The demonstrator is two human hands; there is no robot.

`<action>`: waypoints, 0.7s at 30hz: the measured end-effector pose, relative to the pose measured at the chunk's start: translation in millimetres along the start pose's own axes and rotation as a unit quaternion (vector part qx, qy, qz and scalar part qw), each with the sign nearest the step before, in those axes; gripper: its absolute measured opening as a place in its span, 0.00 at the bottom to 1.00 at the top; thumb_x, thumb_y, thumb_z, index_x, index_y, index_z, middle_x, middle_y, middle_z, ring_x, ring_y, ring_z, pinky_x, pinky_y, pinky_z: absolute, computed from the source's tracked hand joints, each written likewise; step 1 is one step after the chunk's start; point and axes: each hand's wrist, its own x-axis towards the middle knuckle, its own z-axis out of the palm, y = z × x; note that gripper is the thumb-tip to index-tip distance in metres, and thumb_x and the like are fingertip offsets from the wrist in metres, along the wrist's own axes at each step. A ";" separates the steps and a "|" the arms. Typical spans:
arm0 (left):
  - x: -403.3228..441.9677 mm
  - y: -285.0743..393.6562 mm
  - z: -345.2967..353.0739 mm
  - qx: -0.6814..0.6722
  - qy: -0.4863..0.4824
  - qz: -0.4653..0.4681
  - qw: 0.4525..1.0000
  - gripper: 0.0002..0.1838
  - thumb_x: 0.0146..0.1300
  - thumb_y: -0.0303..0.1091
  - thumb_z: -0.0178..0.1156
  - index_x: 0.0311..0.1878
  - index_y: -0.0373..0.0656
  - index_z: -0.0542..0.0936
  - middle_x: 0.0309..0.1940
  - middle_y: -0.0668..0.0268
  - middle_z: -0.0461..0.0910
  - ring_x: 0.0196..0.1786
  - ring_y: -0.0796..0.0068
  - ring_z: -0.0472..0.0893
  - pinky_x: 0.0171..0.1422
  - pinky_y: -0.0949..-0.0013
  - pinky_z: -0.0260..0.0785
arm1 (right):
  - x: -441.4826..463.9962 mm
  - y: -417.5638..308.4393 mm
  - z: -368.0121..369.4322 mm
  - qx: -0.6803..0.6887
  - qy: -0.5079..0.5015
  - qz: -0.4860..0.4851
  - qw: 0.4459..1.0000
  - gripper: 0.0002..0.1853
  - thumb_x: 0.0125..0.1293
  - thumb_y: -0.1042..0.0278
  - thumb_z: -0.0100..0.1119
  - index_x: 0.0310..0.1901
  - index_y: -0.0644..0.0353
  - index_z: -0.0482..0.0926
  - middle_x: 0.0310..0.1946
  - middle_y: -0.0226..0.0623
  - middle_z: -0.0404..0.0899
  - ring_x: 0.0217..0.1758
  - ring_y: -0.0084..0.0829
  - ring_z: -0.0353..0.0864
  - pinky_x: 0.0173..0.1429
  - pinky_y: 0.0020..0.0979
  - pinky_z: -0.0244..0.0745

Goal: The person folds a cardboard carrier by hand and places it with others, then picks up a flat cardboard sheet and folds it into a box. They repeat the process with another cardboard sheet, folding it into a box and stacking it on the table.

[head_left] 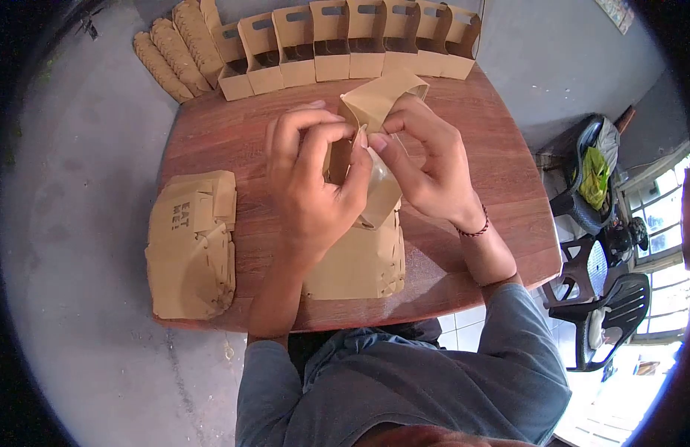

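Observation:
Above the middle of the table, a partly folded brown cardboard box [376,99] is held between my two hands. My left hand [315,167] pinches its left edge, with thumb and fingertips pressed together. On the right side, my right hand [428,160] grips the box, its thumb close to my left thumb; some of its fingers are hidden by the cardboard. A clear film window [380,175] shows in the lower part of the box. Beneath my hands lies a stack of flat cardboard pieces [352,261] near the table's front edge.
Another flat cardboard stack [188,261], its top piece printed "EAT ME!", lies at the left. Along the back edge stand several folded boxes [296,56] with handle holes, beside nested cardboard piles [173,59]. Chairs [617,313] are right of the wooden table [479,156].

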 end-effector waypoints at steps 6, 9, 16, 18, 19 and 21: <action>0.1 -0.1 -8.7 -0.175 -0.047 -0.181 0.967 0.05 0.57 0.23 0.69 0.34 0.36 0.81 0.38 0.60 0.78 0.45 0.63 0.81 0.48 0.65 0.73 | 0.6 -3.6 2.2 -0.008 -0.004 0.000 1.000 0.03 0.62 0.78 0.65 0.36 0.67 0.80 0.34 0.46 0.82 0.39 0.47 0.81 0.49 0.39 0.75; -0.2 -4.9 -14.8 -0.183 -0.093 -0.158 0.966 0.04 0.64 0.18 0.66 0.37 0.30 0.79 0.46 0.64 0.73 0.45 0.82 0.79 0.47 0.78 0.76 | -3.7 -3.7 4.4 0.005 -0.004 0.012 1.000 0.03 0.61 0.78 0.63 0.36 0.66 0.81 0.32 0.45 0.83 0.38 0.46 0.82 0.51 0.40 0.74; 2.2 -2.1 -9.5 -0.198 -0.071 -0.197 0.957 0.05 0.59 0.22 0.69 0.34 0.34 0.82 0.37 0.61 0.78 0.39 0.75 0.82 0.43 0.72 0.76 | -2.6 -2.3 7.2 -0.109 0.026 -0.031 0.993 0.03 0.60 0.77 0.64 0.36 0.63 0.83 0.31 0.42 0.85 0.36 0.44 0.85 0.51 0.38 0.74; 2.0 -0.4 -8.2 -0.260 -0.053 -0.213 0.940 0.05 0.61 0.22 0.69 0.35 0.33 0.82 0.39 0.62 0.78 0.41 0.76 0.82 0.45 0.72 0.80 | -2.2 -1.2 5.3 -0.124 0.045 -0.047 0.990 0.02 0.60 0.76 0.66 0.34 0.62 0.84 0.30 0.40 0.86 0.34 0.43 0.85 0.49 0.37 0.75; 1.8 0.2 -8.8 -0.261 -0.055 -0.214 0.940 0.05 0.61 0.22 0.69 0.35 0.33 0.82 0.39 0.62 0.78 0.41 0.76 0.82 0.45 0.72 0.80 | -3.3 -0.3 5.8 -0.125 0.045 -0.045 0.990 0.02 0.60 0.76 0.66 0.34 0.62 0.84 0.30 0.40 0.86 0.34 0.43 0.85 0.49 0.37 0.75; 3.3 0.1 -12.2 -0.256 -0.069 -0.225 0.938 0.06 0.63 0.23 0.70 0.36 0.32 0.81 0.42 0.62 0.77 0.45 0.75 0.83 0.49 0.71 0.83 | -4.1 1.1 8.6 -0.081 0.059 -0.030 0.994 0.02 0.59 0.76 0.67 0.33 0.63 0.84 0.30 0.40 0.86 0.34 0.42 0.85 0.46 0.35 0.77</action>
